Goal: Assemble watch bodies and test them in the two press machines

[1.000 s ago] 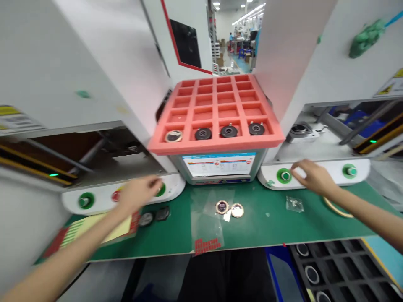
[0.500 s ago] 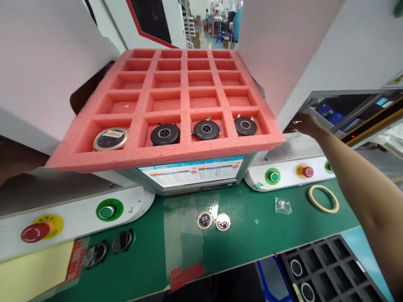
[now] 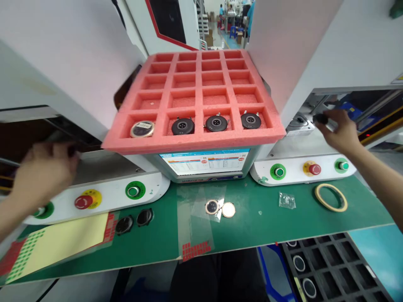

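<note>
My right hand (image 3: 340, 131) is closed in a pinch on a small dark round piece that looks like a watch body (image 3: 321, 119). It is at the opening of the right machine, just right of a metal fixture (image 3: 298, 121). Smeared by motion, my left hand (image 3: 47, 170) is at the left machine's opening with its fingers curled. Something dark shows at its fingertips, too blurred to name. Between the hands, a pink foam tray (image 3: 192, 144) carries black watch bodies (image 3: 216, 122) face down and one gold-rimmed watch (image 3: 142, 129) in its front row.
Two gold-rimmed watches (image 3: 212, 206) and two dark watches (image 3: 124, 225) lie on the green bench (image 3: 252, 226). A tape roll (image 3: 331, 198), a clear bag (image 3: 287, 200), red stop buttons (image 3: 315, 169) and a monitor (image 3: 204, 163) are around. A black tray (image 3: 333, 268) is below right.
My right hand has come back out of the right machine's opening and now shows the dark piece. My left hand has come into clear view at the left. The camera view has shifted left.
</note>
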`<action>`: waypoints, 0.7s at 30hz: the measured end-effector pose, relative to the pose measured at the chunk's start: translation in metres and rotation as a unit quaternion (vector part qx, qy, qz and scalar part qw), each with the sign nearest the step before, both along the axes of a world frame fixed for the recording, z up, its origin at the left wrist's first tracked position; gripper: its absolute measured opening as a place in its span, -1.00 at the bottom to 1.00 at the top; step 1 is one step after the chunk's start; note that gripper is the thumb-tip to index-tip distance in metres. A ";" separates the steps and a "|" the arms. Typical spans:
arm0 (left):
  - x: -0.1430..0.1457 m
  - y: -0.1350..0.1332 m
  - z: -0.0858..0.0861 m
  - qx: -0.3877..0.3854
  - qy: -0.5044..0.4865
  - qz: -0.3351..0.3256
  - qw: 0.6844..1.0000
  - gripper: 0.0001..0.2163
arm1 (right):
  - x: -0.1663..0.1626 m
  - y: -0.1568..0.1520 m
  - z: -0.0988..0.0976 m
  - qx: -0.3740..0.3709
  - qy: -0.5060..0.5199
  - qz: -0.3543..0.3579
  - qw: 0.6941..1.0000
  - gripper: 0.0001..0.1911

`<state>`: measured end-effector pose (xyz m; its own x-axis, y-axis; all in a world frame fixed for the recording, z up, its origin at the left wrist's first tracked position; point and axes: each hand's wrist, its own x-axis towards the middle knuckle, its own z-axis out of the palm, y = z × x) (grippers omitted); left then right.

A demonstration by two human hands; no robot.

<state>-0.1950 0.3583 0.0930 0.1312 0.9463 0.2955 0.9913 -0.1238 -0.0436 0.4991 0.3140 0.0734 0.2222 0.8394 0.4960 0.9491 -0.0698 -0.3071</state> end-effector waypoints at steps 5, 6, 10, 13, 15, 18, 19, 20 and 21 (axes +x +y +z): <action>0.042 -0.095 -0.073 -0.016 -0.005 -0.097 0.995 -0.79 | -0.089 -0.126 -0.061 0.024 -0.022 0.219 0.975 -0.67; 0.060 -0.113 -0.090 -0.027 -0.003 -0.126 0.992 -0.80 | -0.113 -0.142 -0.076 0.000 -0.022 0.256 0.966 -0.70; 0.133 -0.155 -0.142 -0.103 0.005 -0.251 0.962 -0.78 | -0.186 -0.163 -0.122 -0.063 -0.004 0.333 0.941 -0.74; 0.160 -0.157 -0.151 -0.125 0.006 -0.280 0.952 -0.77 | -0.199 -0.160 -0.139 -0.081 0.017 0.333 0.939 -0.75; 0.167 -0.152 -0.146 -0.135 0.000 -0.284 0.949 -0.76 | -0.197 -0.160 -0.142 -0.091 0.027 0.331 0.939 -0.75; 0.178 -0.142 -0.132 -0.144 -0.018 -0.282 0.948 -0.69 | -0.199 -0.160 -0.136 -0.105 0.030 0.329 0.938 -0.69; 0.184 -0.139 -0.129 -0.146 -0.024 -0.281 0.948 -0.67 | -0.203 -0.158 -0.133 -0.109 0.028 0.327 0.938 -0.65; 0.191 -0.135 -0.127 -0.147 -0.029 -0.279 0.949 -0.66 | -0.210 -0.155 -0.129 -0.114 0.024 0.326 0.938 -0.61; 0.200 -0.132 -0.126 -0.149 -0.033 -0.276 0.949 -0.65 | -0.218 -0.150 -0.127 -0.119 0.019 0.324 0.938 -0.58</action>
